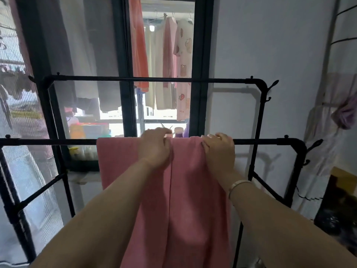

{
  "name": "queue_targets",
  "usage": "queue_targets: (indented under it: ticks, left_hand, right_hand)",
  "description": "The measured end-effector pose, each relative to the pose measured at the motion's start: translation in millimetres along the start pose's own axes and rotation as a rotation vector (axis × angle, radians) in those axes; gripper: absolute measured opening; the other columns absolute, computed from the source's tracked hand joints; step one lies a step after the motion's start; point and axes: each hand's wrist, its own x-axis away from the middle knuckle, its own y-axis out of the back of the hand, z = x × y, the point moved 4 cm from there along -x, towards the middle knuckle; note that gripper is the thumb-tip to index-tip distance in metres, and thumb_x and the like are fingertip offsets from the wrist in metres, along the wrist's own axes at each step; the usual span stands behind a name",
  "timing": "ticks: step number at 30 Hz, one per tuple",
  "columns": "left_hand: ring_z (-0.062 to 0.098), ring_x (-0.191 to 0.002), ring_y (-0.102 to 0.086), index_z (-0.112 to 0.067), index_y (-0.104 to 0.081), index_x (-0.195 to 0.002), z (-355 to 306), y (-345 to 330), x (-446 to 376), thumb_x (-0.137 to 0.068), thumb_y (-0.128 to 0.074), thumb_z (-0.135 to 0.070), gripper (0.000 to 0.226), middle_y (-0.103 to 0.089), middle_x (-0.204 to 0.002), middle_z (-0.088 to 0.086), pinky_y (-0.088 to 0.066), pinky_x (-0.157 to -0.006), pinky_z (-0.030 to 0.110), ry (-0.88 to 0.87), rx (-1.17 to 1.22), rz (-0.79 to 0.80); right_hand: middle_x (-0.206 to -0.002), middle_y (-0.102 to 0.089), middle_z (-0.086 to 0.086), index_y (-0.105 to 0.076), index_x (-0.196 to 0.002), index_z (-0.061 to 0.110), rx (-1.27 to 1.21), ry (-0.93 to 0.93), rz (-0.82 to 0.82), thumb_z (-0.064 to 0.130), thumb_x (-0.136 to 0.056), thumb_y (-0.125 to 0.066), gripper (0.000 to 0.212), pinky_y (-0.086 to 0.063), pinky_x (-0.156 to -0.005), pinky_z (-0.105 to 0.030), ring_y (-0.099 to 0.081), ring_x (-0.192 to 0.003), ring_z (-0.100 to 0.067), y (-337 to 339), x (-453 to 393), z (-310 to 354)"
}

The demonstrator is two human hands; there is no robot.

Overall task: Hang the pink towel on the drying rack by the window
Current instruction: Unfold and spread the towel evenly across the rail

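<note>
The pink towel (pixel 185 200) hangs over the near top bar of the black drying rack (pixel 58 141) and falls straight down toward me, with a long fold line down its middle. My left hand (pixel 155 147) grips the towel at the bar, just left of that fold. My right hand (pixel 219 148), with a silver bracelet on its wrist, pinches the towel's right top corner on the same bar. The towel's lower end is out of frame.
A second rack bar (pixel 150 79) runs higher and farther back, in front of the dark-framed window (pixel 123 60). Clothes (pixel 179 64) hang outside the window. A white wall is on the right, with cloths (pixel 343 111) hanging there and side hooks (pixel 313 146) on the rack.
</note>
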Motion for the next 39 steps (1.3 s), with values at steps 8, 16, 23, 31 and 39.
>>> queue_targets:
  ticks: [8, 16, 23, 31, 39]
  left_hand:
    - [0.010, -0.089, -0.060, -0.035, -0.075, -0.092, -15, -16, -2, -0.092, -0.060, -0.035, 0.016, -0.073, -0.095, -0.009, -0.029, -0.103, 0.034, -0.002, 0.130, 0.011]
    - [0.027, -0.100, -0.054, -0.016, -0.057, -0.088, -11, -15, -13, -0.097, -0.040, -0.019, 0.020, -0.063, -0.089, 0.000, -0.044, -0.093, 0.048, 0.328, 0.358, -0.008]
    - [0.029, -0.094, -0.049, -0.022, -0.049, -0.095, -14, -28, -14, -0.087, -0.027, -0.006, 0.028, -0.066, -0.077, 0.002, -0.031, -0.103, 0.046, 0.206, 0.088, -0.001]
    - [0.023, -0.122, -0.053, -0.032, -0.073, -0.097, -12, -34, -17, -0.087, -0.039, -0.009, 0.042, -0.068, -0.112, -0.005, -0.007, -0.114, 0.041, 0.091, -0.029, 0.066]
    - [0.011, -0.100, -0.061, -0.041, -0.067, -0.075, -17, -29, -11, -0.093, -0.053, -0.041, 0.023, -0.070, -0.091, -0.016, -0.004, -0.114, 0.038, 0.078, 0.047, 0.032]
  right_hand:
    - [-0.108, -0.070, -0.017, -0.066, -0.111, 0.006, -0.002, 0.154, 0.047, 0.007, -0.084, -0.064, 0.028, -0.049, -0.093, -0.042, -0.064, -0.103, -0.033, -22, 3, -12]
    - [-0.101, -0.067, -0.022, -0.061, -0.113, -0.004, -0.003, 0.048, 0.061, -0.008, -0.075, -0.059, 0.039, -0.050, -0.091, -0.047, -0.062, -0.096, -0.039, -12, -2, -44]
    - [-0.073, -0.063, -0.018, -0.061, -0.080, -0.001, 0.060, 0.050, 0.108, -0.008, -0.073, -0.056, 0.011, -0.050, -0.069, -0.044, -0.058, -0.069, -0.036, -8, -10, -62]
    - [-0.102, -0.068, -0.025, -0.064, -0.107, -0.009, -0.123, 0.049, 0.062, -0.007, -0.078, -0.055, 0.031, -0.048, -0.095, -0.050, -0.064, -0.097, -0.040, -14, -5, -75]
    - [-0.078, -0.066, -0.012, -0.061, -0.093, 0.006, -0.099, -0.037, 0.211, 0.006, -0.089, -0.047, 0.015, -0.043, -0.060, -0.034, -0.058, -0.071, -0.029, -3, -19, -91]
